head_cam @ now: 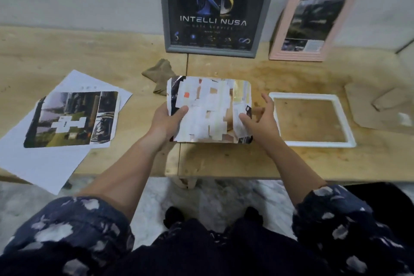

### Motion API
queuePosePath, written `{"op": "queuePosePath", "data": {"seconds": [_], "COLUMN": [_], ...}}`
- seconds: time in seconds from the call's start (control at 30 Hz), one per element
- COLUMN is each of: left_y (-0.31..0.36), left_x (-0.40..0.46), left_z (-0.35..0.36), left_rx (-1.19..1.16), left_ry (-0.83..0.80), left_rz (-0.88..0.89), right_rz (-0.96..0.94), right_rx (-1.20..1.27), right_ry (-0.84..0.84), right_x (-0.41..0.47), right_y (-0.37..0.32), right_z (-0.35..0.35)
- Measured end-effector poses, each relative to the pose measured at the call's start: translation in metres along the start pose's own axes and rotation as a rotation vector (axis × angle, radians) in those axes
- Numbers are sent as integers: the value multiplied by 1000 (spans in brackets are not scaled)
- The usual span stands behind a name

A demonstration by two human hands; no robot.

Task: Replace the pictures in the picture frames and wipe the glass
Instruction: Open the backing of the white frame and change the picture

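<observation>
Picture print (pixel 209 108) sits mid-table, held above the wooden table (pixel 224 159) at the near edge. It's a rounded-corner sheet with pale taped patches showing on the upward face. Left hand (pixel 167 122) grips its left edge, thumb on top, fingers curled under. Right hand (pixel 261 119) is at the print's right edge, fingers spread and relaxed; index fingertip touches the lower-right corner area, can't tell whether anything is pinched.

Just right of the print: white frame (pixel 312 120) lying flat, empty opening showing table surface through it. Further right, brown backing board (pixel 380 107) flat on the table.

Left of the print: another picture print (pixel 71 119), dark photo collage with a white cross-shaped tape patch, lying on white paper sheets (pixel 44 159) that overhang the table edge.

Behind the print: tan cloth (pixel 160 75), crumpled. Against the wall: grey frame (pixel 214 11) with an "INTELLI NUSA" poster, upright; pink arched frame (pixel 313 15) beside it to the right, leaning, dark photo inside.

Sleeves: dark blue with white blotches.
</observation>
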State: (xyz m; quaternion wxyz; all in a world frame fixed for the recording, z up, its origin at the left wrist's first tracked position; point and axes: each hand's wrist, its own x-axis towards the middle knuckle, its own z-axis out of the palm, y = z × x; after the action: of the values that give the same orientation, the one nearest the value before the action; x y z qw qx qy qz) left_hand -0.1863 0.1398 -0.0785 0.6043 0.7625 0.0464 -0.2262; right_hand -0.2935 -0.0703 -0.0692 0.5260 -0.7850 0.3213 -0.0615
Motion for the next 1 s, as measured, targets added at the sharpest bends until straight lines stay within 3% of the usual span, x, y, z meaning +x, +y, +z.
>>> {"op": "queuePosePath", "data": {"seconds": [0.13, 0.3, 0.6, 0.8, 1.0], "left_y": [12, 20, 7, 5, 7], "left_x": [-11, -41, -50, -59, -59], "left_z": [57, 139, 248, 273, 277], "left_rx": [28, 109, 564, 912, 1007], "left_ry": [-23, -12, -56, -27, -27], "left_rz": [81, 147, 267, 291, 269], "right_rz": [-21, 19, -16, -52, -103], "right_rx": [132, 89, -225, -431, -574], "right_ry": [121, 248, 186, 55, 14], "right_x": [-2, 6, 35, 51, 53], "right_y": [19, 50, 114, 144, 148], "right_z": [-41, -118, -219, -239, -236]}}
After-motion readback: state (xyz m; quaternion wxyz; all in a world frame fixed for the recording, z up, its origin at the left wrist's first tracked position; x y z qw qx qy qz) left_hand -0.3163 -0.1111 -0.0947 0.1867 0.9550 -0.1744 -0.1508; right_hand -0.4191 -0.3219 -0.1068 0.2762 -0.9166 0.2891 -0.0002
